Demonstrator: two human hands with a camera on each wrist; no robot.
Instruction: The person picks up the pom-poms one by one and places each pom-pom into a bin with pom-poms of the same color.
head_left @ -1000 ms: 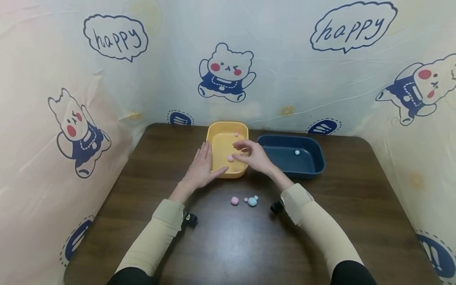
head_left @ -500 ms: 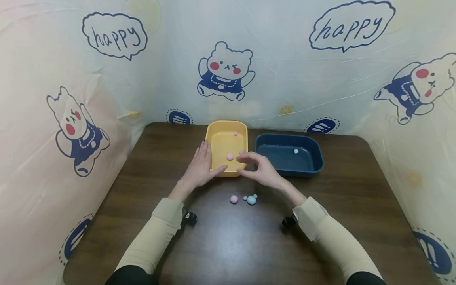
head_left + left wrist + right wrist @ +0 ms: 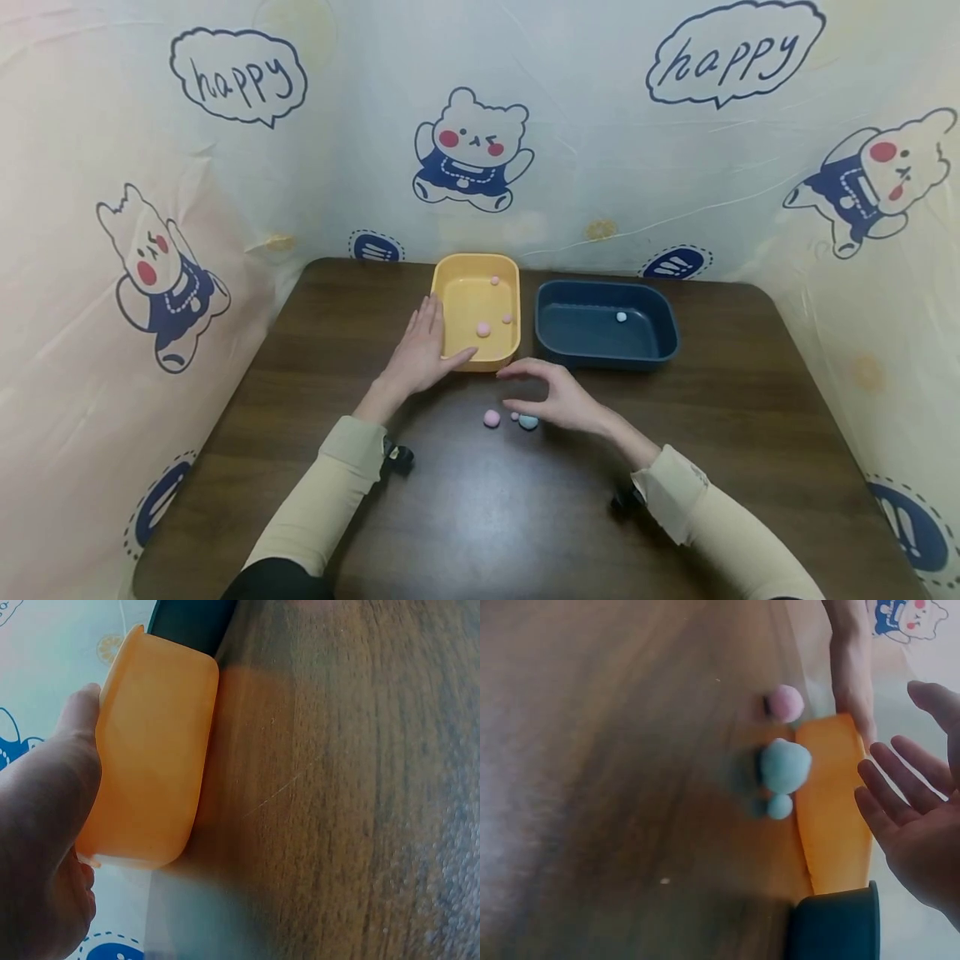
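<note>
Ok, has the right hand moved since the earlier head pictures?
Yes. Judged against the yellow tray in the head view, the right hand has moved down the picture, from over the tray to beside its near right corner.

- yellow tray [image 3: 460, 304]
- dark blue tray [image 3: 577, 333]
- pink balls [image 3: 491, 418]
- light blue balls [image 3: 786, 766]
- surface [image 3: 480, 533]: brown, wood-grain
- sleeves [image 3: 318, 500]: beige
- backdrop [image 3: 585, 179]: pale, navy-outlined bears [image 3: 463, 176] with red cheeks, navy "happy" bubbles [image 3: 240, 77]

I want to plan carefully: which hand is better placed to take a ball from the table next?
Probably the right hand: it looks empty and is close to the larger blue ball and pink ball. The left hand is against the yellow tray, farther from both balls.
</note>
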